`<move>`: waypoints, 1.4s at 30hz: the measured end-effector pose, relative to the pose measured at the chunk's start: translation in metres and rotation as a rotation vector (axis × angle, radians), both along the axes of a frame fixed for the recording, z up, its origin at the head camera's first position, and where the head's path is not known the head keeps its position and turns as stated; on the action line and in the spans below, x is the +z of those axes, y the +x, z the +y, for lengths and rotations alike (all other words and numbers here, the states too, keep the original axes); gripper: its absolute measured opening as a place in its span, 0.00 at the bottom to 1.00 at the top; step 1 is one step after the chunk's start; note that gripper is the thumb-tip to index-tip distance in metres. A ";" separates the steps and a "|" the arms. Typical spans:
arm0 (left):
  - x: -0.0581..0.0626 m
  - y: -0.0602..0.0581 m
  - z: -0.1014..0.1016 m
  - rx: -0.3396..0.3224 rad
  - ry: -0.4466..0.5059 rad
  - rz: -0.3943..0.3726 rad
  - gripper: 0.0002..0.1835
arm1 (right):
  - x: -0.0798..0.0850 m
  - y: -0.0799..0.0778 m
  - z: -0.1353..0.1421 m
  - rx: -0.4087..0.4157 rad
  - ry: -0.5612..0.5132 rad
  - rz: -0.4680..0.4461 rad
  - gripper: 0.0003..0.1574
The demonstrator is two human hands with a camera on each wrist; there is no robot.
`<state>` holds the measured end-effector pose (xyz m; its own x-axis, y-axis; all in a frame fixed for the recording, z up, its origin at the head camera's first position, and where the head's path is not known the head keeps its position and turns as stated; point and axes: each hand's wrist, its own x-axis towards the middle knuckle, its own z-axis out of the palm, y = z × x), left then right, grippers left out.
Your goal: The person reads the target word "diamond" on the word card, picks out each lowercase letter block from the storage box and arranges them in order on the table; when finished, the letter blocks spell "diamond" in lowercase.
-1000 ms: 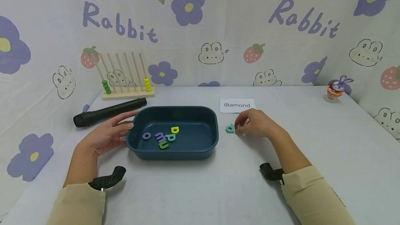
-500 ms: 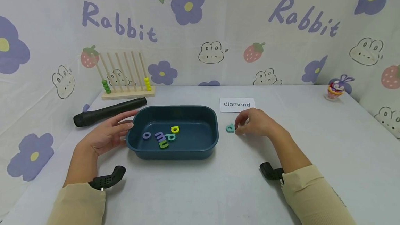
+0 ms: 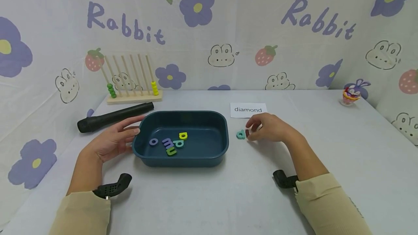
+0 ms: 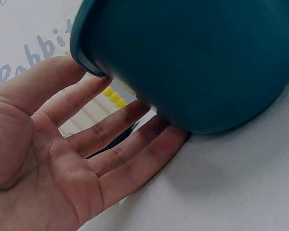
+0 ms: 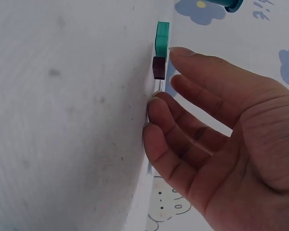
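A dark blue basin [image 3: 183, 163] stands in front of me with several letter pieces inside. My left hand [image 3: 109, 142] rests its nearly straight fingers [image 4: 135, 139] against the basin's left side, thumb at the rim. Right of the basin, a teal letter d [image 3: 237, 135] lies on the table. Beside it is a small dark red piece [image 5: 159, 68], narrow like a bar. My right hand [image 3: 269, 128] is just right of that piece, thumb and index finger parted. In the right wrist view its fingertips are apart from the dark red piece, and nothing shows in its grasp.
A white card [image 3: 248, 111] reading "diamond" lies behind the right hand. A black microphone-like stick [image 3: 114, 117] and a wooden bead rack [image 3: 134, 99] stand behind the left hand. At the far right is a small cupcake-like figurine [image 3: 350, 96].
The right thumb and index finger have spread slightly, and the dark red piece now shows between them, beside the teal d. The left hand and basin have not moved.
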<state>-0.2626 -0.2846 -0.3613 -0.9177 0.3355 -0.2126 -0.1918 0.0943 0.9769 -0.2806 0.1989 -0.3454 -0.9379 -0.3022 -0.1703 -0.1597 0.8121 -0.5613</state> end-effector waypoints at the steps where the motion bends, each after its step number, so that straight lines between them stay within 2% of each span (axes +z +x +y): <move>1: 0.000 0.000 0.000 0.001 0.000 0.000 0.33 | 0.001 0.000 0.000 0.002 0.003 0.000 0.25; 13: 0.002 0.001 0.000 -0.002 0.002 0.001 0.33 | 0.017 -0.004 -0.002 0.013 -0.010 0.053 0.22; 19: 0.002 0.000 0.000 -0.002 -0.002 0.001 0.32 | 0.033 -0.002 -0.007 0.051 -0.045 0.094 0.21; 27: 0.001 0.000 0.000 -0.002 -0.007 0.001 0.32 | 0.052 -0.004 -0.016 0.096 -0.101 0.105 0.18; 42: 0.000 0.000 0.001 0.003 0.001 -0.005 0.32 | 0.084 -0.014 -0.046 0.160 -0.086 0.142 0.15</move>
<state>-0.2624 -0.2838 -0.3613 -0.9175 0.3334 -0.2170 -0.1972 0.0925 0.9760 -0.2947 0.1529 -0.2618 -0.8894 -0.4571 -0.0074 -0.3651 0.7200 -0.5901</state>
